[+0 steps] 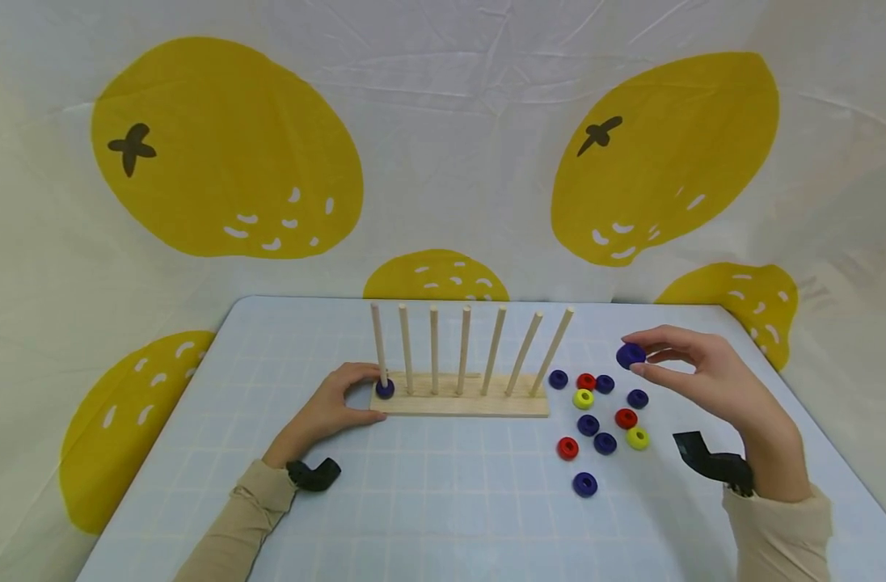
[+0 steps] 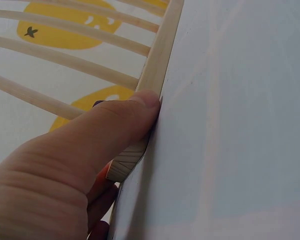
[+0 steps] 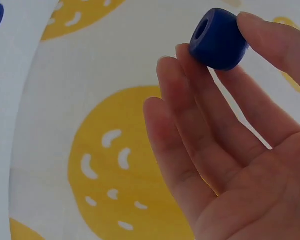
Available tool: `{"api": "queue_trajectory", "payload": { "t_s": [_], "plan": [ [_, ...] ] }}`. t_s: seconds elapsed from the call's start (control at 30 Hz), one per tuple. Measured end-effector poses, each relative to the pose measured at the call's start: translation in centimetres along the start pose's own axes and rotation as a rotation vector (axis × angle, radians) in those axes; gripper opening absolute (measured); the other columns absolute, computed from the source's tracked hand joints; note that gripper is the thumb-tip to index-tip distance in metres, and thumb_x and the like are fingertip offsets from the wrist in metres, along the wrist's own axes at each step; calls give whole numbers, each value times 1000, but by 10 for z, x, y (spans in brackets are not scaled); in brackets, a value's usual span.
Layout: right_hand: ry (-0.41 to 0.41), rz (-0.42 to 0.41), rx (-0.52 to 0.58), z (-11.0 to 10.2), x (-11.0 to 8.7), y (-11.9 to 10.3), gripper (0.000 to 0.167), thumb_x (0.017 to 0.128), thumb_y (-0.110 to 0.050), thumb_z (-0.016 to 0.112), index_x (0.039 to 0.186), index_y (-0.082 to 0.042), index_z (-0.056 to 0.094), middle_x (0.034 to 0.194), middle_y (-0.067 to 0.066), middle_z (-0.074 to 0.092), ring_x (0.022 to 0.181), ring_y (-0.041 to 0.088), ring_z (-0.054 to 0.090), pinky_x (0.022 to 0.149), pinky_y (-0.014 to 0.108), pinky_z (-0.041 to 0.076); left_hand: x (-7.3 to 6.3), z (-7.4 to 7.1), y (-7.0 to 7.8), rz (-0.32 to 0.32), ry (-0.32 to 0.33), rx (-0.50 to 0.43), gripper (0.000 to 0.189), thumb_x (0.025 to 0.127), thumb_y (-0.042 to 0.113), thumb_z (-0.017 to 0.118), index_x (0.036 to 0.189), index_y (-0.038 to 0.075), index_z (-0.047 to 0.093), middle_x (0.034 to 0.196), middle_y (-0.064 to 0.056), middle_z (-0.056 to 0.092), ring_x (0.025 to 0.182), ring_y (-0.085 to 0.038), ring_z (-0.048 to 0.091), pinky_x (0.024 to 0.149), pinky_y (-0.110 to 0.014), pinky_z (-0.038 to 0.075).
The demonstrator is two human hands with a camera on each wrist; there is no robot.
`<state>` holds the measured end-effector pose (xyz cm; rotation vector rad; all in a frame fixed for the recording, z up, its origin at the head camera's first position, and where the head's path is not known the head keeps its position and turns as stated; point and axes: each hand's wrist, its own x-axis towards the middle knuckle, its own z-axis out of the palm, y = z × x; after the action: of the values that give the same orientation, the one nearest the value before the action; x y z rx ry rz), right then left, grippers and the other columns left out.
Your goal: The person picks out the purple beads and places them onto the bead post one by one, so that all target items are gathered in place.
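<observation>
A wooden stand (image 1: 465, 407) with a row of several upright pegs (image 1: 434, 347) rests on the table. At its left end my left hand (image 1: 335, 404) grips the base, the thumb (image 2: 110, 122) along the near edge and fingers behind. One dark blue bead (image 1: 385, 390) sits at the foot of the leftmost peg. To the right, above the table, my right hand (image 1: 712, 376) pinches another blue bead (image 3: 222, 42) between thumb and fingertips; the hole at one end of this bead shows in the right wrist view.
Loose beads lie scattered right of the stand: several blue, such as one blue bead (image 1: 584, 484) nearest me, a few red, such as one red bead (image 1: 567, 449), and two yellow, including this yellow bead (image 1: 638, 438). A lemon-patterned cloth (image 1: 450, 162) hangs behind the table (image 1: 428, 501).
</observation>
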<state>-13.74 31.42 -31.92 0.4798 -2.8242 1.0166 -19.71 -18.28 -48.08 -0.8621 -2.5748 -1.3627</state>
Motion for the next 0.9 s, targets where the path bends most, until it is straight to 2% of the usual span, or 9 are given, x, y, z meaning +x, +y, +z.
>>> {"api": "queue_trajectory", "payload": {
  "t_s": [0.13,0.23,0.43,0.63,0.9],
  "plan": [
    [17,-34,44,2,7,-11,34,91,-14,73,125,-16,67,113,-1,68,101,1,60,84,10,47,-1,4,-18,3,5,0,64,65,3,92,123,3,65,129,-16,61,122,-36,53,106,-54,38],
    [34,-64,74,3,13,-21,34,91,-12,73,125,-13,67,113,1,68,101,1,61,85,8,46,-1,4,-23,4,-1,-8,63,66,9,93,123,8,66,129,-11,61,122,-31,53,106,-50,39],
    [88,-69,117,5,22,-39,34,91,-10,73,124,-7,67,113,0,67,100,-1,62,85,8,47,-1,3,-26,32,-6,-12,61,69,16,92,124,11,67,130,-8,62,122,-29,54,106,-48,40],
    [147,-91,162,10,33,-58,31,91,-8,73,122,-7,68,111,0,69,99,5,64,86,10,49,0,2,-25,31,-11,-15,61,69,16,92,124,11,67,130,-7,61,123,-28,53,107,-46,40],
    [156,-170,282,19,50,-81,32,91,-3,71,123,-2,66,111,1,69,97,12,65,88,15,51,0,1,-25,16,-21,-19,63,68,16,93,125,12,66,131,-5,61,123,-25,52,108,-42,39]
  ]
}}
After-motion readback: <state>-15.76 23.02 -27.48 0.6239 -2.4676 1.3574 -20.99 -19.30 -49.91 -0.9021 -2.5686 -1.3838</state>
